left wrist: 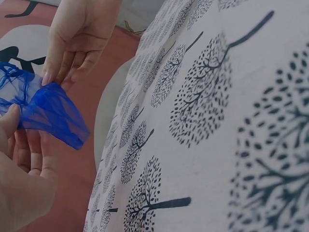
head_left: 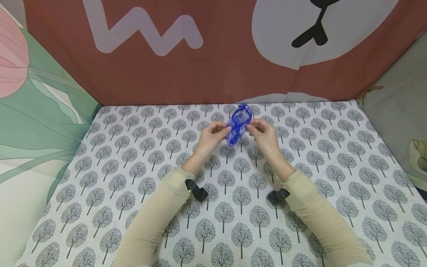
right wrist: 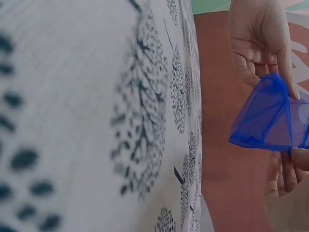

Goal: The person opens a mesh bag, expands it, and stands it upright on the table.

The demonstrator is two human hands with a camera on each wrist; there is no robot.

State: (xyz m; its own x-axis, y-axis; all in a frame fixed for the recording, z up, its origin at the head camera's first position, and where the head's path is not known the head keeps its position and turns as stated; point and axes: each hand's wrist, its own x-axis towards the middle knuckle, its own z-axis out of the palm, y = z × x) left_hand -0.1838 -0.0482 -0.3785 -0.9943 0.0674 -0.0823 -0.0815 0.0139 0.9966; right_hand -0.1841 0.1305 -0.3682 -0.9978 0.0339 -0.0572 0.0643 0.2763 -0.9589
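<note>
A sheer blue organza bag (head_left: 240,124) is held up in front of me, over the far part of the table. My left hand (head_left: 212,136) pinches its left edge between thumb and fingers. On the opposite edge, my right hand (head_left: 265,137) pinches it the same way. From the left wrist, the crumpled blue organza (left wrist: 53,108) shows see-through, with darker folds where it doubles up. Its lower end hangs as a flat, tapering panel (right wrist: 263,118) in the right wrist view.
A white cloth with a grey tree print (head_left: 225,213) covers the table. Behind it stands a reddish-brown printed backdrop (head_left: 200,81). Each wrist wears a black camera strap, at the left (head_left: 197,190) and the right (head_left: 278,196).
</note>
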